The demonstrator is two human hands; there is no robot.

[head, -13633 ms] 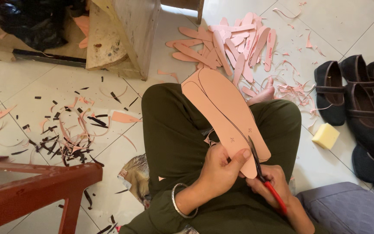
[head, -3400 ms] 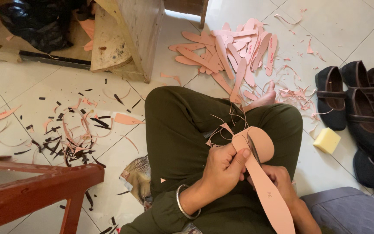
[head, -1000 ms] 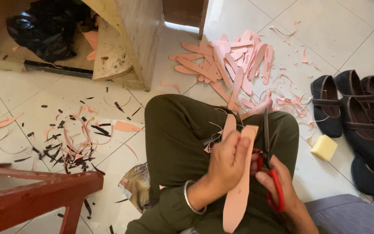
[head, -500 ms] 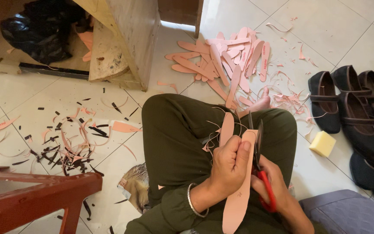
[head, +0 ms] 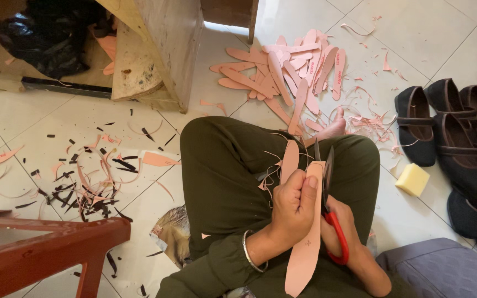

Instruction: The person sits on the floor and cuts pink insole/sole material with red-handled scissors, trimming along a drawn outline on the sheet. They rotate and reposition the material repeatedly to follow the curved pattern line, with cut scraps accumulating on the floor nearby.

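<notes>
Scissors [head: 327, 190] in our right hand [head: 344, 232] stand blades apart just right of the pink insole strip [head: 306, 237], which our left hand [head: 296, 207] clamps over our lap, its long axis running toward us.

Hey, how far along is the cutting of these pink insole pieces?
Done: a pile of cut pink insoles lies on the tiled floor, with pink trimmings beside it. In hand: the left hand grips pink insole pieces over the lap while the right hand works red-handled scissors, blades open at the upper end. Left: no uncut sheet shows, so the remaining amount cannot be told.
</notes>
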